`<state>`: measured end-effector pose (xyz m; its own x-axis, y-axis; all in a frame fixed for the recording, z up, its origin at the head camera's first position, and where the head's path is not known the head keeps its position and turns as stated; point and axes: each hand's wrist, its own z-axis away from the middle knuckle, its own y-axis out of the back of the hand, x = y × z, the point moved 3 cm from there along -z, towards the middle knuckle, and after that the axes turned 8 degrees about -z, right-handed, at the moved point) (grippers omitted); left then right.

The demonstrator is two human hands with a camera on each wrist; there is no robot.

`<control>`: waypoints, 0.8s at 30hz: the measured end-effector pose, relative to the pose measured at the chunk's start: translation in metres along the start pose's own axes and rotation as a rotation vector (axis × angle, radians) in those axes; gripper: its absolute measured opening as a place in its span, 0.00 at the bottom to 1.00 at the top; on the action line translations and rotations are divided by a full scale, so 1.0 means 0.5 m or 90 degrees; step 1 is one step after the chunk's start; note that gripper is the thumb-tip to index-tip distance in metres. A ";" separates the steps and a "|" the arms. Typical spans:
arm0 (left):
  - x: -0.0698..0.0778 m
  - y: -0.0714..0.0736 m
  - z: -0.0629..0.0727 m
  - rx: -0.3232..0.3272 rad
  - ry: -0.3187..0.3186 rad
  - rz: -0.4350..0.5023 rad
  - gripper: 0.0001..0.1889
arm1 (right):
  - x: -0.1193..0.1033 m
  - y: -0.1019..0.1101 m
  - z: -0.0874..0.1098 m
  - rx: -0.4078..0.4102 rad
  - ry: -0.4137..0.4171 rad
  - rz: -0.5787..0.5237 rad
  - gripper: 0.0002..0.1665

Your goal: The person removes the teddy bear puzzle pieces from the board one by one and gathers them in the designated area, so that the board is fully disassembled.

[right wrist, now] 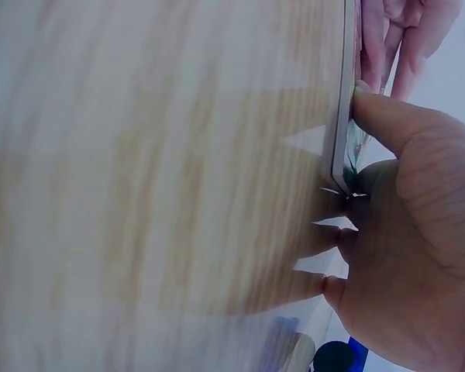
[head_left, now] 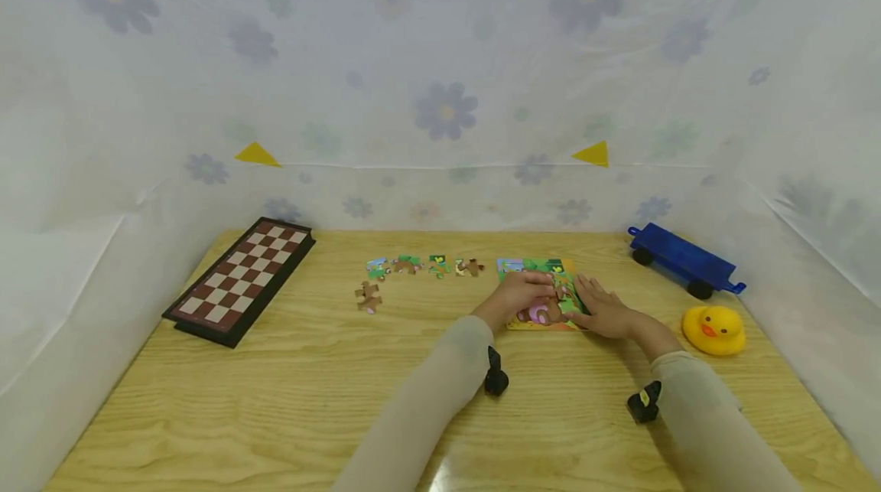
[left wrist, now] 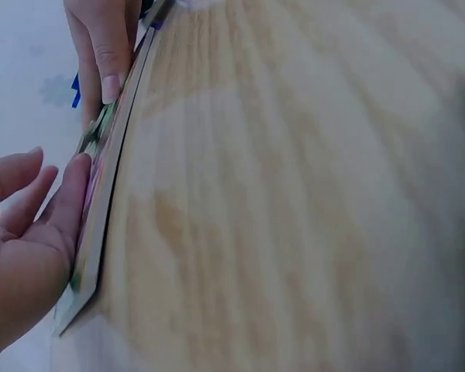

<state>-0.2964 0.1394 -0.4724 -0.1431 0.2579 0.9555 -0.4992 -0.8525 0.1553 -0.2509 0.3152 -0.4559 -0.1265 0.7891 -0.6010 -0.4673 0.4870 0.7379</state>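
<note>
A colourful jigsaw puzzle board (head_left: pixel 540 314) with a brown and pink animal figure lies flat on the table. My left hand (head_left: pixel 523 291) lies over its left and middle part, fingertips touching the picture and fingers mostly straight. At the board's right edge is my right hand (head_left: pixel 609 312); its thumb (right wrist: pixel 387 118) rests on the board near the corner while the other fingers are spread beside it on the table. Part of the picture is hidden under both hands. Left of the board lie several loose pieces, among them a brown puzzle piece (head_left: pixel 368 297) and a green-edged puzzle piece (head_left: pixel 439 265).
A folded checkered board (head_left: pixel 241 278) lies at the table's left. On the right are a blue toy wagon (head_left: pixel 681 256) with black wheels and a yellow rubber duck (head_left: pixel 714 330). A flowered white curtain (head_left: pixel 440 193) surrounds the wooden table (head_left: pixel 275 400) at the back and sides.
</note>
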 end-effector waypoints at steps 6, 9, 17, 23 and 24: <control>0.007 -0.013 -0.004 0.054 0.001 0.013 0.12 | 0.005 0.000 0.000 0.001 0.008 -0.009 0.50; 0.010 -0.019 0.002 0.113 0.002 0.006 0.08 | 0.007 -0.003 -0.002 -0.001 0.016 -0.010 0.50; 0.010 -0.028 0.009 0.229 0.010 -0.034 0.03 | 0.003 -0.005 -0.003 0.002 0.005 -0.003 0.50; 0.006 -0.026 0.006 0.245 0.002 -0.045 0.04 | 0.005 -0.003 -0.001 0.006 0.002 0.003 0.50; 0.005 -0.023 0.005 0.245 -0.001 -0.046 0.04 | 0.005 -0.002 -0.001 0.009 0.003 0.003 0.50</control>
<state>-0.2887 0.1488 -0.4710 -0.1170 0.3233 0.9390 -0.1510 -0.9403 0.3050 -0.2509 0.3167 -0.4583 -0.1321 0.7897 -0.5991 -0.4550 0.4887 0.7444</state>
